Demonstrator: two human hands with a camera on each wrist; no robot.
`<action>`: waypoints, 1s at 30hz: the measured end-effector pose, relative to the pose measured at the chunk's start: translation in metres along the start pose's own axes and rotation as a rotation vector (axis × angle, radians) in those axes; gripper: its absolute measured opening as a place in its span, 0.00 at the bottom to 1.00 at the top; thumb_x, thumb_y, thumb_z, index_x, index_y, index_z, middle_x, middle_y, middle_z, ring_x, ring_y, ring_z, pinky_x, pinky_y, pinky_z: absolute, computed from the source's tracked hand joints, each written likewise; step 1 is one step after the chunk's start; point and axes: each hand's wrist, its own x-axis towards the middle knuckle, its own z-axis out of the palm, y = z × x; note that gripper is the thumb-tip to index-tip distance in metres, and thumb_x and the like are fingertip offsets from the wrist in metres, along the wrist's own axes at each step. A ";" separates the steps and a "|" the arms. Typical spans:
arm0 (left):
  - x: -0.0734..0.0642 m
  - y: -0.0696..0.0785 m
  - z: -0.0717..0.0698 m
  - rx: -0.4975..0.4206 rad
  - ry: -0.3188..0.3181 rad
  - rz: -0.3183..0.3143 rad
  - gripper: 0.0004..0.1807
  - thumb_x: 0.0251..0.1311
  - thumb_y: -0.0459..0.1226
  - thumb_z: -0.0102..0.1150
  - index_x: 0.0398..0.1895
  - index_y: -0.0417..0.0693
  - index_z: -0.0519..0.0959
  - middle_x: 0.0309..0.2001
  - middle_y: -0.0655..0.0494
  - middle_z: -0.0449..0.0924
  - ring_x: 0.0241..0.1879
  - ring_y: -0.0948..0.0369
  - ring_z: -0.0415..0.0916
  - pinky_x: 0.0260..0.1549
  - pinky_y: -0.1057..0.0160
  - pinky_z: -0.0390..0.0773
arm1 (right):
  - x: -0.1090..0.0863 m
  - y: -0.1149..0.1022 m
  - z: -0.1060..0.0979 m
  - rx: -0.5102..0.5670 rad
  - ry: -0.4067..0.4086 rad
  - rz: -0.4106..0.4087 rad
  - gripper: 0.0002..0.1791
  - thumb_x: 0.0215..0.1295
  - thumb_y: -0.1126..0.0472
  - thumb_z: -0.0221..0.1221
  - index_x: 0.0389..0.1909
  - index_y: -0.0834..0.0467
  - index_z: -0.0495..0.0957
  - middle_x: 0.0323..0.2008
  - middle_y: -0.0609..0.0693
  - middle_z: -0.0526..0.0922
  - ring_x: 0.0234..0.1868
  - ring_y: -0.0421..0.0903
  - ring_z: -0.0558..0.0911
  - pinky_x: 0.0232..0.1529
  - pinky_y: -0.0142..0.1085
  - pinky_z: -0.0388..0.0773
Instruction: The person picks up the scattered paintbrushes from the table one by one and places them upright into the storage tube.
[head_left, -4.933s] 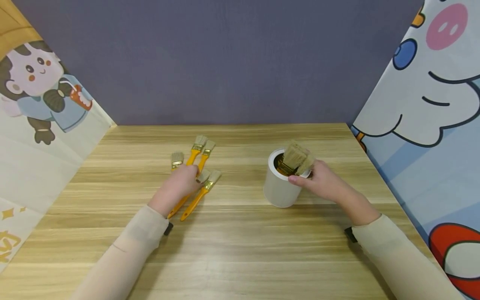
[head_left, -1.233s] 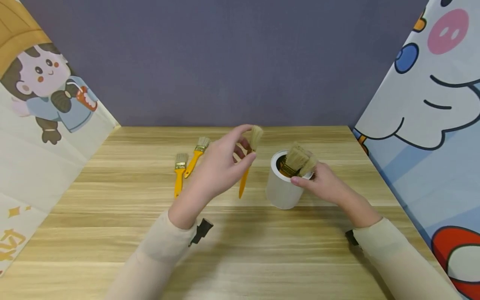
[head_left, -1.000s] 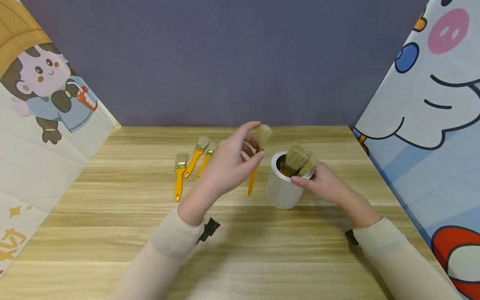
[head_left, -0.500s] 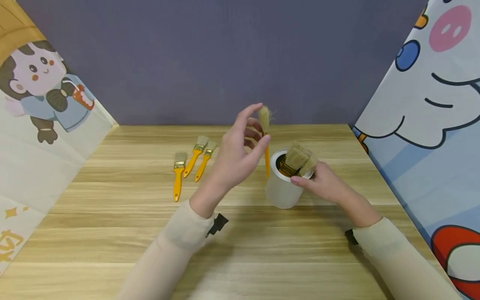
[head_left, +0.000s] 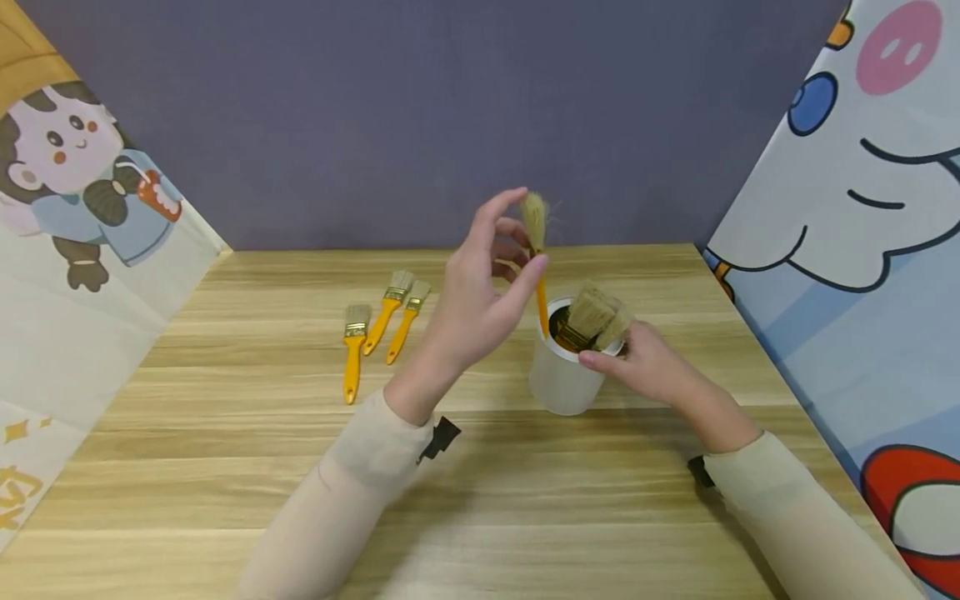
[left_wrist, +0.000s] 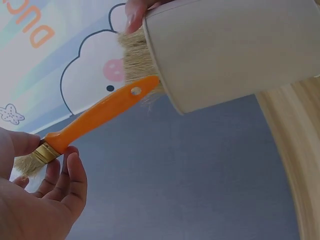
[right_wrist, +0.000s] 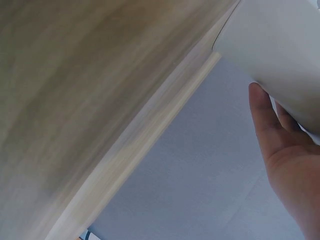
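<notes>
Above the white cup (head_left: 561, 379), I am raising my left hand (head_left: 480, 292) with the wrist bent and the forearm slanting up from the table (head_left: 480, 500). My thumb and fingers (head_left: 491, 218) are pinching an orange-handled brush (head_left: 537, 267) near its metal band, bristles pointing up, handle hanging almost straight down so that its tip is reaching the cup's rim; the left wrist view is showing that tip just at the mouth, beside bristles already there. My right hand (head_left: 645, 362) is resting against the far right side of the cup, fingers curling round its wall and steadying it upright. Several other brushes (head_left: 592, 317) are standing in the cup, heads up, though their handles are hiding inside it. Three spare brushes (head_left: 378, 329) are lying flat on the table to my left, well apart from both hands. The right wrist view is catching only blurred wood, a slice of the cup and my fingertips (right_wrist: 260, 100), so the rest of that grip is hard to make out.
</notes>
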 end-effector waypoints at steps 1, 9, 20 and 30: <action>0.002 0.001 0.000 -0.001 0.005 0.006 0.33 0.74 0.32 0.62 0.78 0.41 0.60 0.47 0.43 0.80 0.38 0.56 0.85 0.38 0.64 0.85 | 0.000 0.000 0.000 0.002 -0.001 -0.005 0.33 0.76 0.51 0.65 0.75 0.60 0.71 0.62 0.63 0.84 0.59 0.61 0.86 0.52 0.55 0.86; 0.012 0.005 0.010 -0.024 -0.054 0.011 0.35 0.75 0.32 0.61 0.80 0.41 0.58 0.49 0.43 0.79 0.41 0.57 0.85 0.41 0.65 0.86 | -0.001 0.000 -0.002 -0.008 0.000 -0.003 0.32 0.76 0.50 0.64 0.73 0.61 0.72 0.62 0.64 0.84 0.59 0.62 0.86 0.52 0.55 0.87; 0.010 -0.009 0.017 -0.019 -0.150 -0.166 0.32 0.72 0.31 0.64 0.75 0.39 0.63 0.52 0.45 0.80 0.45 0.55 0.87 0.45 0.65 0.87 | 0.001 -0.001 -0.003 -0.002 -0.033 -0.003 0.32 0.77 0.46 0.62 0.72 0.61 0.73 0.61 0.62 0.85 0.57 0.60 0.87 0.51 0.51 0.86; 0.012 -0.022 0.026 0.101 -0.323 -0.344 0.25 0.73 0.38 0.64 0.70 0.43 0.74 0.55 0.51 0.83 0.52 0.59 0.83 0.50 0.64 0.86 | 0.002 0.000 -0.002 0.022 -0.037 0.003 0.35 0.78 0.48 0.62 0.76 0.62 0.68 0.66 0.64 0.81 0.63 0.62 0.84 0.57 0.57 0.84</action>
